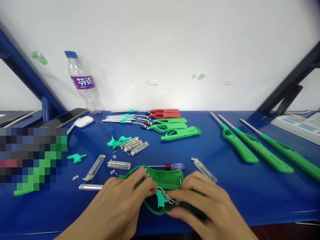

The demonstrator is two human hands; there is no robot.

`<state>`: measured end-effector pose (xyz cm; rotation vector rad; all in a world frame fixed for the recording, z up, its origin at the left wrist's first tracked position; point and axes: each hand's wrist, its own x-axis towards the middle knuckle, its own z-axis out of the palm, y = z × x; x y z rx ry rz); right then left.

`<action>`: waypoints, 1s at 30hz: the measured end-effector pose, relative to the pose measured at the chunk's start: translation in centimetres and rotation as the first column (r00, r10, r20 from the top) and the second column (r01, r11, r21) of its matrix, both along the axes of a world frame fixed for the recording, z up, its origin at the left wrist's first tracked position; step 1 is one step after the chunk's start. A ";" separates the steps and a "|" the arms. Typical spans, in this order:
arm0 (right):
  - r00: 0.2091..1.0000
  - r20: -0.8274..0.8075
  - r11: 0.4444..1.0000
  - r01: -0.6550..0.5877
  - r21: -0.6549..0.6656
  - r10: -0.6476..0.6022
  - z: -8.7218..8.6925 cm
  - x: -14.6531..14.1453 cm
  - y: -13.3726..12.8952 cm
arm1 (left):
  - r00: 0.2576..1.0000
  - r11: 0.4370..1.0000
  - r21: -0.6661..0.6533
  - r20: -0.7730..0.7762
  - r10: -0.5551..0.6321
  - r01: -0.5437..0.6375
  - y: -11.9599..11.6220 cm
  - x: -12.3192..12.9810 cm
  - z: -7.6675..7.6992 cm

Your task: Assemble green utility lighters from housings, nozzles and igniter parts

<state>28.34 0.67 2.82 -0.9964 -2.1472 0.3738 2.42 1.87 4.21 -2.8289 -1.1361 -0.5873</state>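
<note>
My left hand (pixel 125 196) is closed, its thumb and forefinger pinched beside a teal trigger piece (pixel 160 199) in an opened green lighter housing (pixel 167 179). My right hand (pixel 203 198) grips the housing's right end, with fingertips on the thin white wires (pixel 163 191). One housing half lies behind the other, its inside showing; the nearer half is partly hidden by my fingers. A metal tube (pixel 90 187) sticks out to the left from beneath my left hand. Just behind the housing lies a screwdriver (pixel 176 166) with a clear purple handle and red collar.
Clear fuel tanks (pixel 119 164), teal triggers (pixel 76 157) and tiny parts lie at left. Red housings (pixel 165 115), green housings (pixel 181 132) and wired tubes (pixel 120 121) line the back. Three long green lighters (pixel 240 145), a bottle (pixel 82 83) and a power strip (pixel 292 126) are around.
</note>
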 end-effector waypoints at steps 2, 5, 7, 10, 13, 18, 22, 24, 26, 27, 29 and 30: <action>1.000 0.017 1.000 -0.001 0.012 0.001 0.0 0.1 0.0 | 1.000 1.000 0.011 0.004 0.015 -0.015 0.0 0.0 -0.2; 0.999 0.036 1.000 0.000 0.031 -0.002 0.0 0.1 0.1 | 1.000 1.000 -0.003 -0.002 0.029 -0.029 0.0 -0.1 -0.4; 0.999 0.036 0.999 0.003 0.035 -0.005 0.1 0.0 0.1 | 1.000 0.999 -0.030 -0.019 0.022 -0.023 0.1 -0.2 -0.5; 1.000 0.027 1.000 0.002 0.025 -0.002 0.1 0.0 0.0 | 1.000 0.996 -0.093 -0.007 0.013 -0.014 0.1 -0.3 -0.6; 1.000 0.023 1.000 0.005 0.013 -0.006 0.1 0.0 0.0 | 0.999 0.999 -0.032 0.037 0.014 -0.013 0.1 -0.1 -0.8; 1.000 0.001 1.000 0.008 -0.002 -0.008 0.1 0.0 0.0 | 0.999 0.999 0.049 0.049 -0.002 -0.001 0.1 0.4 -0.5; 1.000 -0.017 1.000 0.003 0.009 -0.003 0.1 -0.1 0.1 | 0.999 0.998 0.041 0.028 -0.038 0.036 0.2 0.4 -0.2; 1.000 -0.021 1.000 0.008 0.023 -0.007 0.1 -0.1 0.1 | 0.997 0.998 0.049 0.061 -0.049 0.046 0.3 0.4 -0.2; 1.000 -0.022 0.999 0.009 0.030 -0.008 0.1 -0.2 0.2 | 0.993 0.997 0.065 0.104 -0.051 0.044 0.4 0.5 -0.3; 1.000 -0.023 0.999 0.010 0.030 -0.009 0.1 -0.2 0.2 | 0.992 0.996 0.082 0.117 -0.049 0.040 0.4 0.5 -0.4; 1.000 -0.023 1.000 0.009 0.021 -0.009 0.0 -0.2 0.3 | 0.991 0.992 0.122 0.121 -0.051 0.036 0.4 0.6 -0.4; 1.000 -0.026 1.000 0.009 0.018 -0.008 0.0 -0.2 0.3 | 0.991 0.989 0.145 0.118 -0.058 0.040 0.4 0.6 -0.3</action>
